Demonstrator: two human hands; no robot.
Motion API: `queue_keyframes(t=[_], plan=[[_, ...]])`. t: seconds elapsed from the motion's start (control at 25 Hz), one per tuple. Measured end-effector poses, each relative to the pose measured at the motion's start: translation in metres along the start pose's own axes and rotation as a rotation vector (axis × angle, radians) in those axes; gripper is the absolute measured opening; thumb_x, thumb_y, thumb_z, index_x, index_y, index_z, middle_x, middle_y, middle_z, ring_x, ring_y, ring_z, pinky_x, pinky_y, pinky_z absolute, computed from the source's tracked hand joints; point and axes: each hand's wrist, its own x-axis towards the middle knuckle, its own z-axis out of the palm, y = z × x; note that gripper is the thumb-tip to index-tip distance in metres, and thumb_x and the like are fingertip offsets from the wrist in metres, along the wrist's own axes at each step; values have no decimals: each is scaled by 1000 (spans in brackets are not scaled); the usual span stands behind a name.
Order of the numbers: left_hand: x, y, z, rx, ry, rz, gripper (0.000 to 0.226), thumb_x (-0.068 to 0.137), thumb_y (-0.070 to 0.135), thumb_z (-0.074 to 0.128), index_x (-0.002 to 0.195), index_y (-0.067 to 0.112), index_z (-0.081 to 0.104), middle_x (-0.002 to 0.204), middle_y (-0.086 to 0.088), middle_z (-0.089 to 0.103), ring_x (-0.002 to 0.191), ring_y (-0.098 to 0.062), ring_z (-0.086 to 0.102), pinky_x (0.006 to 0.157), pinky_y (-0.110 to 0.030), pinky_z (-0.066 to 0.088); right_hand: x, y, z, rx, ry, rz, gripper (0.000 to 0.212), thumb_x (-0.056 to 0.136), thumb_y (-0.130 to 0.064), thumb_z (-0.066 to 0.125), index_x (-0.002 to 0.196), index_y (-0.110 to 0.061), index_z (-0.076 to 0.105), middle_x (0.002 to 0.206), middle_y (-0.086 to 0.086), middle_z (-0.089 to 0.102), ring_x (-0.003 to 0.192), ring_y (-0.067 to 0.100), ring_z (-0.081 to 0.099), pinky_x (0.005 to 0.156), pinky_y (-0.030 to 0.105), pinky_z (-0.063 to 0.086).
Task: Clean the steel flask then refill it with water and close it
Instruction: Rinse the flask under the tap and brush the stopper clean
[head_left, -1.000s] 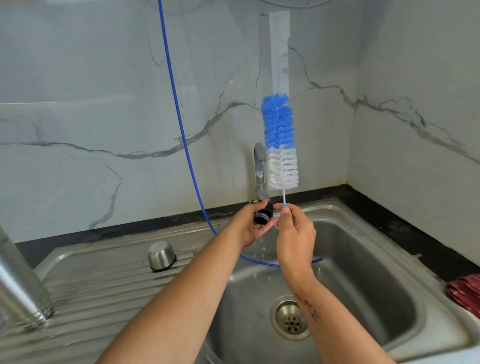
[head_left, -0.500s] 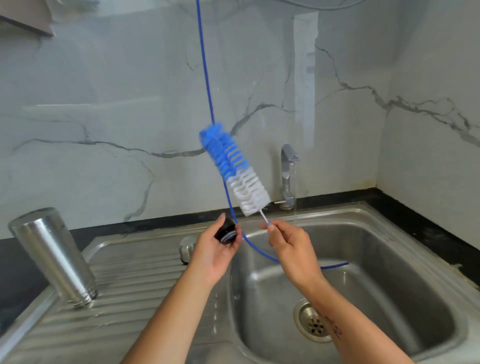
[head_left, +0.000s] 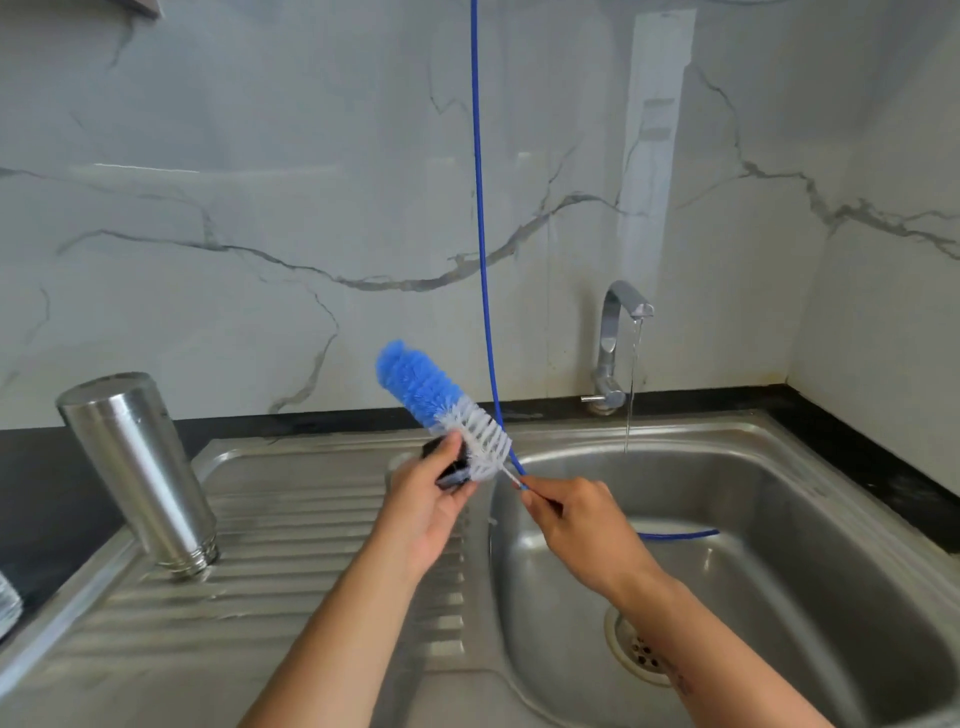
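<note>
The steel sink unit (head_left: 322, 525) takes up the whole lower half of the view, set into a black counter (head_left: 852, 447) that runs along the marble wall. On the left, its ribbed draining board (head_left: 291, 561) carries the steel flask (head_left: 137, 467), standing mouth down and tilted a little, its neck touching the ridges near the board's left edge. On the right is the basin (head_left: 779, 545), with a round drain (head_left: 641, 649) in its floor. A thin blue hose (head_left: 675, 533) drops down the wall and lies along the basin's bottom. At the far left edge, a blurred pale object (head_left: 8, 605) sits on the counter, too cut off to identify.
</note>
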Motion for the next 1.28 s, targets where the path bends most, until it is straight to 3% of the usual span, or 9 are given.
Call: queue_keyframes(t=[0.12,0.28,0.36,0.48,0.56,0.76,0.88,1.04,1.28], plan=[[7,20,-11,-203,41,72,16,101,17,57,108,9,68,103,-9,75,86,-18,75,82,-33,63,-3,9,-8,34,-113,-21,20,104,-21,59,103,-11,76,58,-4,34,56,14,28,53,22,30],[-6,-9,7,-62,-54,-40,16,100,13,57,108,4,68,102,-14,74,87,-21,74,80,-33,62,5,0,-5,32,11,-30,19,103,-18,60,105,-16,79,54,-6,32,55,12,27,52,22,30],[-3,-3,7,-142,-26,5,17,101,14,56,107,5,69,103,-12,76,87,-20,76,82,-35,63,4,7,-12,60,-25,0,20,103,-20,60,110,-21,79,55,-9,33,55,10,27,52,20,29],[1,14,-5,-261,-24,90,23,100,19,55,115,8,68,113,-10,75,98,-21,74,89,-38,61,-3,11,-13,85,-123,0,20,104,-21,59,107,-14,77,56,-9,32,55,9,28,54,23,29],[-1,4,-2,-185,-45,52,30,99,24,58,122,8,67,119,-13,74,106,-24,73,93,-39,58,0,2,-6,78,-44,-40,20,104,-20,58,101,-11,76,56,-8,31,56,10,27,53,23,28],[4,13,-6,-245,41,13,18,101,21,58,107,6,66,107,-18,71,103,-29,70,87,-38,62,2,11,-15,143,56,41,23,104,-25,59,86,-19,72,62,-8,34,62,8,28,56,27,28],[8,17,-13,-320,30,27,25,100,21,59,114,1,64,112,-18,73,108,-29,70,91,-42,60,-2,17,-21,59,-3,45,24,104,-24,59,93,-9,74,58,-9,30,59,9,26,54,26,27],[-2,-2,0,-57,-33,24,40,83,21,70,120,5,67,118,-13,75,103,-21,74,84,-34,62,1,5,-6,-15,-7,-23,21,104,-20,58,99,-7,74,55,-5,34,58,13,26,53,24,28],[10,24,-16,-240,7,82,32,84,21,66,114,10,68,120,-10,72,112,-24,67,98,-42,56,3,8,-6,-28,-150,-30,23,104,-23,58,96,-6,72,60,-6,34,60,12,27,56,24,31]])
